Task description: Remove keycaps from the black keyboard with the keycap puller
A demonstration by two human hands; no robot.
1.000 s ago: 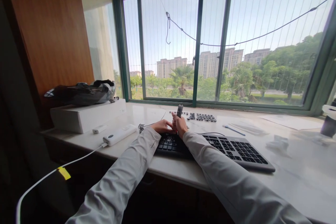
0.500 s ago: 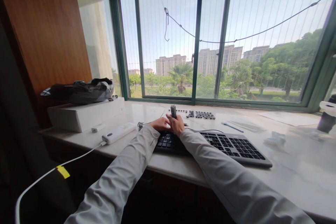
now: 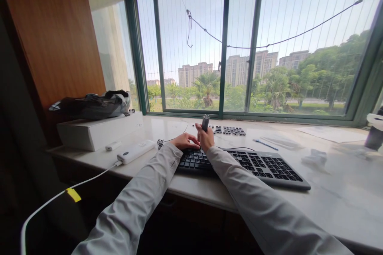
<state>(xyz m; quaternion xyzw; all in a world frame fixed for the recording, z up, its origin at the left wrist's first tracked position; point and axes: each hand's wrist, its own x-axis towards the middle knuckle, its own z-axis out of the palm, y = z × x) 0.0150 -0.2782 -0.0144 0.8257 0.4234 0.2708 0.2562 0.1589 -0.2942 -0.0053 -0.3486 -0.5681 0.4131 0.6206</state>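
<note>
A black keyboard (image 3: 281, 168) lies near the front edge of the countertop, and its right part shows dark, recessed key positions. My right hand (image 3: 206, 138) is wrapped round a dark, cylindrical tool handle (image 3: 205, 122), which sticks up out of the fist. The tool's lower end is hidden behind the hand, so its kind does not show. Beside it, my left hand (image 3: 184, 141) rests at the keyboard's upper left edge with fingers stretched toward the keys. Loose black keycaps (image 3: 234, 130) are laid out in rows behind the hands.
To the left are a white power strip (image 3: 136, 152) with a cord, a small white block (image 3: 113, 146) and a white box (image 3: 100, 131) with a dark bag on top. A blue pen-like stick (image 3: 265, 144) and clear plastic (image 3: 315, 157) lie to the right. Window behind.
My right hand has shifted slightly right with the upright handle, apart from my left hand. More keys show below the hands, and the left fingers are more stretched out.
</note>
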